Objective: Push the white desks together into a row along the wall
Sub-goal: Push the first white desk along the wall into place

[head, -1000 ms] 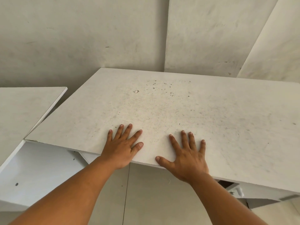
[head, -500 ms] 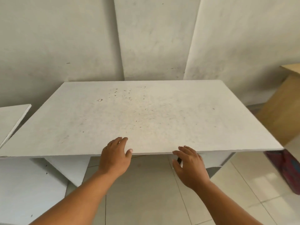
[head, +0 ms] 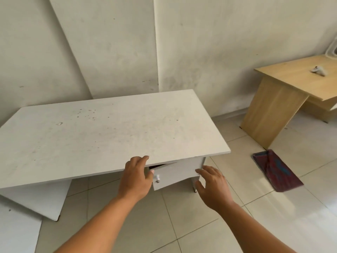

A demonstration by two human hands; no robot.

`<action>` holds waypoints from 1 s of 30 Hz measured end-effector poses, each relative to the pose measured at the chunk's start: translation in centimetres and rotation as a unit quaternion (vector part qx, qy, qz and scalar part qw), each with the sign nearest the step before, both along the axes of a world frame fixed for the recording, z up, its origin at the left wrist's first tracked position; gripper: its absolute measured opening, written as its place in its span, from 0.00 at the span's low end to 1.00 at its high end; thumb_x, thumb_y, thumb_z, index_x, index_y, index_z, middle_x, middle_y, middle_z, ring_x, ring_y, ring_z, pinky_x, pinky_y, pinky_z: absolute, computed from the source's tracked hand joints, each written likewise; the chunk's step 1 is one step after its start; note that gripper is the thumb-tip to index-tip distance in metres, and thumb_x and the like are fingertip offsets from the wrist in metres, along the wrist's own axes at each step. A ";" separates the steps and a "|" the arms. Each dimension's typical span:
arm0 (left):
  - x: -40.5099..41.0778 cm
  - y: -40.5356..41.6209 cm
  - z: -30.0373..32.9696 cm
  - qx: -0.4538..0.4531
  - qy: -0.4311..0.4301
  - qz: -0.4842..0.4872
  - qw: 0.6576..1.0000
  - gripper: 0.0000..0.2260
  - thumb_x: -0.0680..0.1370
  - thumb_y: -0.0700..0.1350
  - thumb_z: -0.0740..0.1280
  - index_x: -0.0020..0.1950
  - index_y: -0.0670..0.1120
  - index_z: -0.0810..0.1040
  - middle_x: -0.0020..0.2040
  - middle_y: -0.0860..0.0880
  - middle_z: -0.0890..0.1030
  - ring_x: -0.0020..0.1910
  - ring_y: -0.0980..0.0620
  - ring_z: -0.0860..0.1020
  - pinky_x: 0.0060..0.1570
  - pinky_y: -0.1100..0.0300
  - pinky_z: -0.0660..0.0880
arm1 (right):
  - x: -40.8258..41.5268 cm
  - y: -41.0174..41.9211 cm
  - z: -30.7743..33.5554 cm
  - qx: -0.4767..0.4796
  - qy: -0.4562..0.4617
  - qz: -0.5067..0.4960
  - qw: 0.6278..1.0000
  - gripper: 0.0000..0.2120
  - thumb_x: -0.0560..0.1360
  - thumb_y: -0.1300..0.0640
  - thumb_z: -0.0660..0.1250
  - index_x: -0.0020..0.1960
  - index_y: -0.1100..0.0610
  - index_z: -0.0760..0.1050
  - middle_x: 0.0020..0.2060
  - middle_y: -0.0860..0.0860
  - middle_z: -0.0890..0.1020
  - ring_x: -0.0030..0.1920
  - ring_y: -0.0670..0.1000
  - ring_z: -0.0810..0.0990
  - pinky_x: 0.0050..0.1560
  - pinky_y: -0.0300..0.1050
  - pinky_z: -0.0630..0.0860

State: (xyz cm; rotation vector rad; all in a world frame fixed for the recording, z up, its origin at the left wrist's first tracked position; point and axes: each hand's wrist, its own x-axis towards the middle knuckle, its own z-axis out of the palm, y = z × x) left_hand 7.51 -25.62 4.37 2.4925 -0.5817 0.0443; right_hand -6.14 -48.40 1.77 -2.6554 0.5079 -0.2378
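Observation:
A dusty white desk point(head: 102, 136) stands in front of me, its long back edge near the wall. Its small cupboard door point(head: 175, 176) under the right end hangs ajar and tilted, with a white knob. My left hand point(head: 135, 178) is at the desk's front edge, fingers on the top and thumb under it. Open in the air with fingers spread, my right hand point(head: 212, 188) hovers just in front of the cupboard, touching nothing. A corner of a second white desk point(head: 12, 234) shows at the bottom left.
White boards point(head: 113, 52) lean against the wall behind the desk. A wooden desk point(head: 284, 88) with a small white object point(head: 318, 70) on it stands at the right. A dark red cloth point(head: 277, 170) lies on the tiled floor between the two desks.
Both hands slid back from lying flat on the desk top to its front edge. My right hand came off the desk. My view pulled back and swung right, showing the wooden desk.

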 end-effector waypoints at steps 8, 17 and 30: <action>-1.2 -9.1 -3.1 0.018 0.023 -0.030 0.999 0.22 0.76 0.53 0.66 0.69 0.49 0.70 0.62 0.51 0.71 0.63 0.49 0.67 0.57 0.53 0.72 | -0.6 -7.9 -1.5 0.029 -0.001 -0.021 0.999 0.26 0.76 0.38 0.63 0.68 0.51 0.72 0.69 0.52 0.73 0.71 0.54 0.65 0.71 0.52 0.63; 4.1 -18.7 -6.7 0.069 0.029 -0.035 0.997 0.27 0.76 0.62 0.59 0.72 0.52 0.65 0.72 0.49 0.64 0.71 0.49 0.59 0.69 0.53 0.63 | 6.9 -15.7 -3.4 0.038 0.018 -0.023 0.999 0.31 0.76 0.31 0.55 0.74 0.46 0.62 0.76 0.50 0.62 0.76 0.52 0.54 0.75 0.52 0.54; 11.2 -22.9 -11.1 0.225 0.012 0.059 0.972 0.33 0.74 0.68 0.42 0.77 0.56 0.50 0.79 0.46 0.46 0.76 0.45 0.40 0.74 0.41 0.41 | 16.6 -20.2 -7.7 -0.046 0.064 0.052 0.995 0.35 0.76 0.30 0.44 0.78 0.47 0.53 0.79 0.53 0.51 0.78 0.52 0.43 0.76 0.52 0.37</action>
